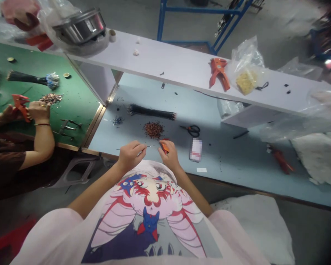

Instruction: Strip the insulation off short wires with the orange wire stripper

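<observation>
Orange hand tool (164, 147) sits in my right hand (168, 152), fingers curled round it; I cannot tell how far its jaws stand apart. My left hand (131, 156) pinches a thin wire (151, 146) between thumb and forefinger, above the blue tabletop (149, 90); the wire's tip points to 3 o'clock, just short of the tool. From between my hands: copper-coloured scraps (153, 130) heaped near at 12 o'clock, black wire bundle (153, 111) lying beyond; scissors (194, 130) at 2; blue bits (117, 120) at 10. Well apart, also near 10: a co-worker's hands (40, 111) on another orange tool (21, 106)
</observation>
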A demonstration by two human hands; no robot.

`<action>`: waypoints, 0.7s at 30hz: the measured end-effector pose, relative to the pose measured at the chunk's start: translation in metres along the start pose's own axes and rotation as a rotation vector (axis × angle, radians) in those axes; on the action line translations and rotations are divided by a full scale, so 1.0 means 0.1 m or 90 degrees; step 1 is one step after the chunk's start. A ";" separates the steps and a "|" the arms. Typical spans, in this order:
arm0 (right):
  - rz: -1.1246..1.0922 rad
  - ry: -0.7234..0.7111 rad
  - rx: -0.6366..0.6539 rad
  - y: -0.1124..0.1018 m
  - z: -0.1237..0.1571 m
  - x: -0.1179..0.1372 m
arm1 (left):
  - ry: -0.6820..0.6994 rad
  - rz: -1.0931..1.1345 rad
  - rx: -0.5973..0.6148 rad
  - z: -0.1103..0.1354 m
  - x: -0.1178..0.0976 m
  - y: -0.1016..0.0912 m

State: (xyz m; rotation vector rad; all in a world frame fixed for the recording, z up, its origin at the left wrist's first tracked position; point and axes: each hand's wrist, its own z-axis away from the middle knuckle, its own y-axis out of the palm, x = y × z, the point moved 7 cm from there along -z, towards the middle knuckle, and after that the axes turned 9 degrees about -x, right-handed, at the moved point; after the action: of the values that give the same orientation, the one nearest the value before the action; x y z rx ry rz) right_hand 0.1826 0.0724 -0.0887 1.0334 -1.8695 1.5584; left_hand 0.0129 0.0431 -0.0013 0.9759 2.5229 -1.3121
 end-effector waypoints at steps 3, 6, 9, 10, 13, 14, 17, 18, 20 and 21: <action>-0.060 -0.120 -0.019 -0.15 -0.01 0.45 | 0.020 -0.009 0.031 0.02 -0.05 0.05; -0.038 -0.154 -0.004 -0.14 0.03 0.61 | 0.034 -0.002 0.047 0.05 -0.09 0.04; -0.007 -0.179 0.007 -0.08 0.07 0.62 | 0.031 -0.003 0.053 0.08 -0.09 0.02; 0.000 -0.191 0.014 -0.06 0.08 0.62 | 0.028 -0.005 0.060 0.09 -0.08 0.02; 0.019 -0.229 0.045 0.00 0.12 0.65 | 0.014 -0.017 0.108 0.15 -0.07 0.04; 0.025 -0.242 0.055 0.03 0.14 0.66 | 0.004 -0.022 0.131 0.17 -0.06 0.06; 0.033 -0.267 0.062 0.09 0.14 0.67 | -0.043 -0.019 0.192 0.23 0.00 0.14; 0.034 -0.282 0.063 0.12 0.14 0.67 | -0.065 -0.006 0.210 0.25 0.03 0.17; 0.029 -0.314 0.055 0.16 0.12 0.67 | -0.109 0.001 0.228 0.28 0.09 0.22; 0.027 -0.324 0.055 0.19 0.11 0.67 | -0.126 -0.006 0.238 0.30 0.12 0.25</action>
State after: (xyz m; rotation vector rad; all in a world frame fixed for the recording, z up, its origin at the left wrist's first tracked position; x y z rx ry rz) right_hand 0.1288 0.0468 -0.0513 1.5544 -2.1720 1.5075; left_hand 0.0133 0.0363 -0.0416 0.8413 2.1827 -1.8279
